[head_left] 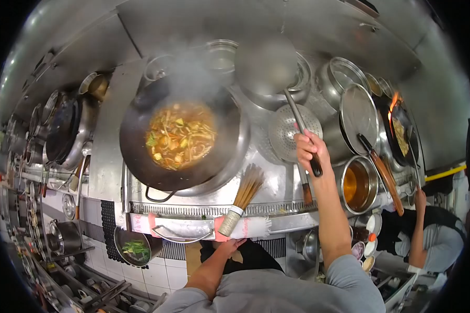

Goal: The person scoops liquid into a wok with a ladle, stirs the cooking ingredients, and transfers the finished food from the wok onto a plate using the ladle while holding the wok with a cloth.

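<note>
My right hand (312, 151) is closed around the dark handle of a ladle (292, 107), its far end blurred near the pots at the back. Low at the counter's front edge is my left hand (231, 246), beside a pink-marked white cloth (250, 227); its fingers are partly hidden. A bamboo brush (248, 190) leans just above it. Left of centre, a large black wok (136, 141) holds a steaming stew (180, 136) of vegetables in brown broth. A perforated skimmer (287, 136) lies behind my right hand.
A pot of orange-brown liquid (356, 185) and a mesh strainer (359, 112) stand to the right. Further right, a co-worker (436, 235) works at another wok (397, 133) with flames. Below the counter is a bowl of chopped greens (134, 249).
</note>
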A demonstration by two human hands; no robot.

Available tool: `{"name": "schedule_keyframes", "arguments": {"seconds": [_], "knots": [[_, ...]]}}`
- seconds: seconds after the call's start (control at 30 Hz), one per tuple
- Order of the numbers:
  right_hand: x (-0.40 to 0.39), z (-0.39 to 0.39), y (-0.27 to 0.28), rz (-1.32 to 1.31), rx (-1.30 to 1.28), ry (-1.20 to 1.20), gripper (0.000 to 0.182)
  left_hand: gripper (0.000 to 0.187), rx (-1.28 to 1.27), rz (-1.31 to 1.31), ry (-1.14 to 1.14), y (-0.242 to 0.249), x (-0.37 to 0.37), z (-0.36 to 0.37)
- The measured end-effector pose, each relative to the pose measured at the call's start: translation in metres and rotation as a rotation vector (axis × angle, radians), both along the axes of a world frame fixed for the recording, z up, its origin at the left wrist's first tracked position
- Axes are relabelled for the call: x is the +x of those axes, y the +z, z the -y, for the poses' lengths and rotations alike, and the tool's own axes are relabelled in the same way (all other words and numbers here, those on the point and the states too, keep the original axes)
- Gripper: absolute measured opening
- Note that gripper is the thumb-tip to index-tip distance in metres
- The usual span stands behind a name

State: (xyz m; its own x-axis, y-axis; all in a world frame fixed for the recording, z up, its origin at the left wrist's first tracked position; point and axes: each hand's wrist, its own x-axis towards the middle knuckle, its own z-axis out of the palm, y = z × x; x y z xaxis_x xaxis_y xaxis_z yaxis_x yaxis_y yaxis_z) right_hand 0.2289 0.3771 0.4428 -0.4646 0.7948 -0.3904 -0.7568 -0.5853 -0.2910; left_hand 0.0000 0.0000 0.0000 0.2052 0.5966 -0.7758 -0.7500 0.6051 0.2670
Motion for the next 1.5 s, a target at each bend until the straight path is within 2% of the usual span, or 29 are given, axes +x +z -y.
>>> {"name": "schedule_keyframes", "arguments": {"seconds": [0.03, 0.07, 0.17, 0.27, 0.3, 0.37, 0.4, 0.43, 0.47, 0.5, 0.53, 0.57, 0.6, 0.63, 0.7, 0.73, 0.77, 0.83, 0.9, 1.03, 1.17, 1.2, 1.23, 1.27, 1.3, 1.37, 1.4, 1.47, 1.5], "knots": [[0.003, 0.020, 0.007, 0.053, -0.018, -0.012, 0.027, 0.042, 0.043, -0.003, -0.070, -0.001, -0.003, 0.007], [0.012, 0.041, 0.000, -0.017, 0.077, 0.028, 0.019, 0.033, 0.088, -0.007, -0.139, -0.002, -0.007, 0.015], [0.013, 0.095, 0.008, 0.109, 0.016, -0.055, 0.020, 0.031, 0.063, -0.098, -0.275, -0.018, -0.013, -0.020], [0.012, 0.154, 0.009, 0.320, -0.025, -0.059, 0.040, 0.029, -0.017, -0.237, -0.473, -0.023, -0.010, -0.045], [0.007, 0.171, 0.009, 0.491, -0.110, -0.093, 0.056, 0.029, -0.035, -0.280, -0.553, -0.021, -0.008, -0.047], [-0.004, 0.210, -0.004, 0.706, 0.034, -0.055, 0.068, 0.028, -0.064, -0.365, -0.764, -0.015, -0.009, -0.044], [-0.014, 0.234, -0.011, 1.044, 0.057, 0.017, 0.074, 0.033, -0.077, -0.418, -0.918, -0.009, -0.016, -0.044], [-0.031, 0.257, -0.011, 1.470, 0.063, 0.138, 0.070, 0.039, -0.085, -0.463, -1.076, -0.002, -0.022, -0.045], [-0.034, 0.280, -0.054, 1.939, 0.644, -0.159, 0.071, 0.042, -0.014, -0.475, -1.181, 0.021, -0.033, -0.055], [-0.051, 0.297, -0.047, 1.760, 0.386, -0.156, 0.068, 0.041, 0.092, -0.477, -1.284, 0.040, -0.047, -0.063], [-0.065, 0.319, -0.065, 1.926, 0.360, -0.243, 0.068, 0.040, 0.221, -0.466, -1.427, 0.060, -0.057, -0.069], [-0.087, 0.336, -0.060, 1.820, 0.191, -0.252, 0.059, 0.027, 0.278, -0.367, -1.398, 0.072, -0.064, -0.066], [-0.105, 0.353, -0.053, 1.714, 0.022, -0.272, 0.051, 0.028, 0.300, -0.376, -1.489, 0.091, -0.077, -0.069], [-0.122, 0.369, -0.082, 1.665, 0.118, -0.511, 0.041, 0.032, 0.366, -0.340, -1.600, 0.123, -0.086, -0.075], [-0.146, 0.409, -0.061, 1.702, 0.031, -0.544, 0.037, 0.036, 0.455, -0.191, -1.717, 0.159, -0.098, -0.075], [-0.158, 0.436, -0.056, 1.724, -0.085, -0.664, 0.037, 0.036, 0.498, -0.159, -1.858, 0.182, -0.103, -0.075], [-0.168, 0.458, -0.052, 1.801, -0.182, -0.614, 0.035, 0.036, 0.522, -0.160, -1.865, 0.202, -0.107, -0.073], [-0.182, 0.496, -0.039, 1.870, -0.277, -0.570, 0.034, 0.036, 0.561, -0.162, -1.868, 0.205, -0.110, -0.070], [-0.204, 0.546, -0.017, 1.781, -0.505, -0.502, 0.032, 0.033, 0.772, -0.063, -1.928, 0.202, -0.114, -0.078], [-0.248, 0.647, -0.039, 1.802, -0.712, -0.464, 0.029, 0.030, 0.882, -0.136, -2.064, 0.227, -0.098, -0.065], [-0.281, 0.731, -0.047, 1.769, -0.910, -0.479, 0.027, 0.029, 0.885, -0.149, -2.114, 0.215, -0.060, -0.031], [-0.286, 0.751, -0.045, 1.754, -0.949, -0.511, 0.027, 0.029, 0.992, -0.178, -2.101, 0.211, -0.047, -0.019], [-0.288, 0.770, -0.041, 1.737, -0.930, -0.549, 0.025, 0.029, 1.100, -0.204, -2.082, 0.246, -0.031, 0.014], [-0.289, 0.790, -0.039, 1.720, -0.908, -0.588, 0.024, 0.070, 1.014, -0.196, -2.231, 0.291, -0.023, 0.034], [-0.288, 0.812, -0.046, 1.704, -0.937, -0.623, 0.024, 0.070, 1.035, -0.187, -2.267, 0.282, -0.009, 0.052], [-0.282, 0.856, -0.067, 1.696, -0.670, -0.750, 0.022, 0.029, 1.717, -0.144, -2.111, 0.261, 0.019, 0.085], [-0.286, 0.874, -0.066, 1.683, -0.676, -0.771, 0.022, 0.030, 1.828, -0.197, -2.089, 0.303, 0.024, 0.123], [-0.285, 0.902, -0.052, 1.813, -0.991, -0.622, 0.019, 0.031, 2.042, -0.088, -2.147, 0.314, 0.045, 0.167], [-0.284, 0.916, -0.026, 1.717, -1.035, -0.641, 0.020, 0.031, 1.988, -0.024, -2.197, 0.323, 0.047, 0.194]]}}
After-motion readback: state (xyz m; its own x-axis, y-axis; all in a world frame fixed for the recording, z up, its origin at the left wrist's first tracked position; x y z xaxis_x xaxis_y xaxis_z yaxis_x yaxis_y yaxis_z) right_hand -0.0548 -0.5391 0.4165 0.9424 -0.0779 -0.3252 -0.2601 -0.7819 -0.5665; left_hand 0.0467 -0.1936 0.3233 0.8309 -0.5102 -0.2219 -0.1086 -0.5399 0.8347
